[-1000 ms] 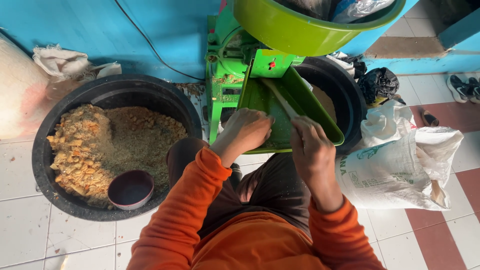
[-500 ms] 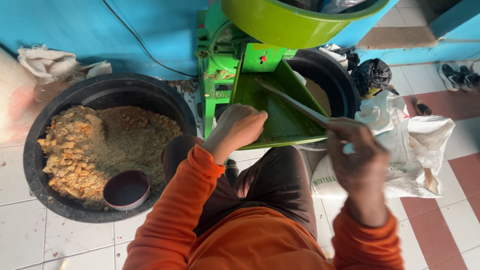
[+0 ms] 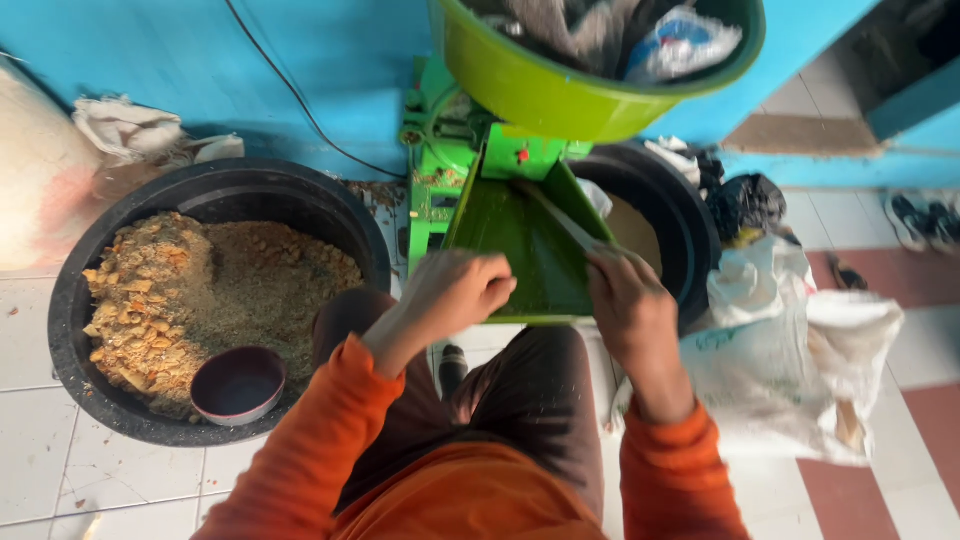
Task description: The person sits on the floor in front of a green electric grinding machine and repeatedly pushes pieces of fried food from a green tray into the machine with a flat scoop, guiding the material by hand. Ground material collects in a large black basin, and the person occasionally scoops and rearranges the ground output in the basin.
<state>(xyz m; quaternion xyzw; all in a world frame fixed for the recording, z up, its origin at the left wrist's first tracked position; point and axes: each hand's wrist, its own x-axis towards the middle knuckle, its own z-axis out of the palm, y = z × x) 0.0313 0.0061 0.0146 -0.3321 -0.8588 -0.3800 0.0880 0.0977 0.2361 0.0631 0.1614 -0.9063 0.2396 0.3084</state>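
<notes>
Two hands at green chute (image 3: 520,250), white tiled floor (image 3: 30,440), blue wall (image 3: 200,50).

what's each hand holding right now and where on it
The right hand grips the near end of a thin pale stick lying in the green chute. The left hand is a closed fist over the chute; any hold there cannot be told.

Glossy green metal chute (image 3: 520,250), matt black tub (image 3: 90,300), woven plastic sack (image 3: 790,370)
</notes>
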